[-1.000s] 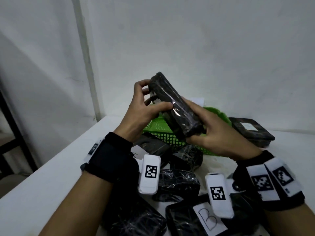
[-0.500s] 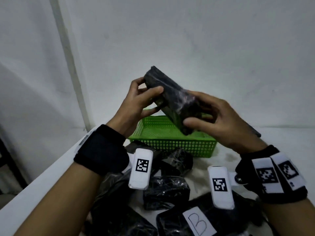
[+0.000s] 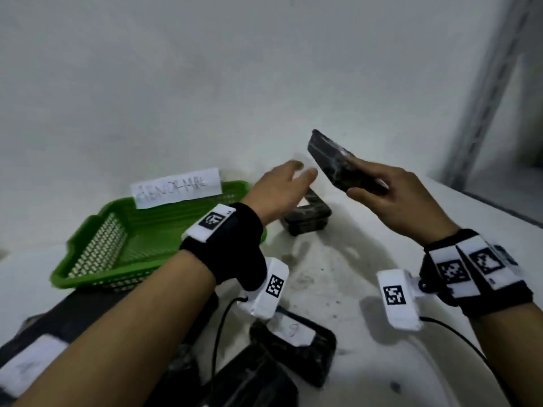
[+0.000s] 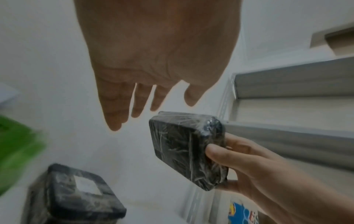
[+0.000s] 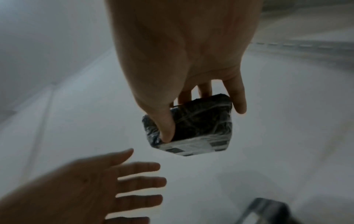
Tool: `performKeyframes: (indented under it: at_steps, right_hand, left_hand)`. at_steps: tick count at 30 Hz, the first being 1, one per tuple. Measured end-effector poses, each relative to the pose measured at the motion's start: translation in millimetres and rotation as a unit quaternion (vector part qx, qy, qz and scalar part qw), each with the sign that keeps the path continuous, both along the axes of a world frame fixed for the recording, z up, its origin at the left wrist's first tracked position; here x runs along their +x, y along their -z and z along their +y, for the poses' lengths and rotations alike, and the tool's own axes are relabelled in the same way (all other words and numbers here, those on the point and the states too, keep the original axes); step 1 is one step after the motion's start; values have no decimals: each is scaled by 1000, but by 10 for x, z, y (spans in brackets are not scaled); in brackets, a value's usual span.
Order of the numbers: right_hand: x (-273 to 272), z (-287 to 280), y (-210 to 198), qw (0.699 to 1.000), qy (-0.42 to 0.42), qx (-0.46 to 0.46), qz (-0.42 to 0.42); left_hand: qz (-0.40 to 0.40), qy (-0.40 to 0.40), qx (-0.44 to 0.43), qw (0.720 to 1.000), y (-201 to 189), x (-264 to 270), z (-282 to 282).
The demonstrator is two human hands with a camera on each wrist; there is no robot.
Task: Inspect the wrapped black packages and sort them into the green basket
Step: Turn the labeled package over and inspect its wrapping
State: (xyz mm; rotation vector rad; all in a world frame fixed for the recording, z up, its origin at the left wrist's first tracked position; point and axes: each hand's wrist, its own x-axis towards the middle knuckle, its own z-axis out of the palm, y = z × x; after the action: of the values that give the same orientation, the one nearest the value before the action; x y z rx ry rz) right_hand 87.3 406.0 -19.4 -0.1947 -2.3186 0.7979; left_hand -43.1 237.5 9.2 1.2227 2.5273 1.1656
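Observation:
My right hand (image 3: 379, 186) grips a black package wrapped in clear film (image 3: 338, 164) in the air, right of the green basket (image 3: 97, 245); thumb and fingers curl round its near end (image 4: 187, 145) (image 5: 193, 125). My left hand (image 3: 289, 179) hovers just left of the package with straight, spread fingers (image 4: 116, 112) and holds nothing (image 5: 122, 181). The green basket (image 4: 11, 144) stands at the left by the wall with a white paper label on its far rim. A second wrapped package with a white label (image 3: 307, 218) lies on the table under my left hand (image 4: 76, 192).
Several more wrapped black packages (image 3: 293, 348), some with white labels, lie on the white table (image 3: 352, 259) near my forearms. A grey metal rack upright (image 3: 493, 83) stands at the right. The wall is close behind.
My left hand has let go of the package and opened. My right hand has carried the package to the right, away from the basket; the view has swung right.

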Motion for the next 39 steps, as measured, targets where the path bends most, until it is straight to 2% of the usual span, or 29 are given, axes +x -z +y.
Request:
performKeyframes:
  at_steps: [2, 4, 6, 10, 14, 21, 26, 30, 33, 39]
  right_hand:
    - [-73, 319, 183, 998, 45, 20, -49]
    - [-171, 545, 385, 987, 88, 52, -122]
    - [-270, 665, 555, 970, 96, 93, -202]
    - [-435, 839, 729, 947, 48, 109, -299]
    - [-630, 915, 767, 941, 38, 60, -330]
    - [-1036, 955, 831, 945, 65, 57, -317]
    - [-978, 923, 756, 934, 69, 63, -344]
    - [-778, 817, 532, 959, 29, 65, -276]
    - [-595, 552, 321, 965, -16, 66, -255]
    - [-389, -445, -120, 961, -129, 87, -227]
  left_hand:
    - [31, 40, -86, 995, 141, 13, 301]
    - [28, 80, -167, 982, 294, -36, 541]
    - [8, 103, -230, 968, 446, -127, 676]
    - [39, 80, -298, 951, 618, -264, 844]
    - [68, 57, -308, 947, 673, -324, 893]
    - [98, 51, -302, 947, 753, -393, 875]
    - [71, 56, -286, 954, 704, -390, 832]
    - [85, 21, -171, 981, 500, -221, 596]
    - [84, 20, -75, 993, 334, -21, 287]
    - [60, 2, -13, 998, 28, 275, -772]
